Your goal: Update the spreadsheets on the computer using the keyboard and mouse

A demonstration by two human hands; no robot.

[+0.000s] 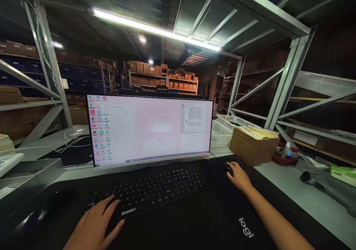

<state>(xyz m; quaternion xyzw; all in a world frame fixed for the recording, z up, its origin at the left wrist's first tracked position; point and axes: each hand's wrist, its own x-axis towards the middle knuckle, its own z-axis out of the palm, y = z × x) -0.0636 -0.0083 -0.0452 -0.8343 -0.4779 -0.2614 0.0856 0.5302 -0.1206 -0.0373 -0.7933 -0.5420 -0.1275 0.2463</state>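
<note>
My left hand (96, 222) rests at the left end of a black keyboard (155, 188), its fingers spread over the keys and the thumb stretched out below them. To the right, my right hand (239, 176) is curved over a dark computer mouse (229, 169), which is mostly hidden under the fingers. Both keyboard and mouse lie on a wide black desk mat (178, 227) with "logi" printed near my right forearm. Behind the keyboard stands a lit monitor (139, 135), showing desktop icons on the left and a small window at the upper right.
Right of the monitor are white perforated baskets (221, 133) and a cardboard box (253, 146) filled with papers. Farther right, a black handheld device (311, 179) lies by a grey tray. A grey metal bin (36, 176) stands at left. Metal shelving posts (289, 79) frame the desk.
</note>
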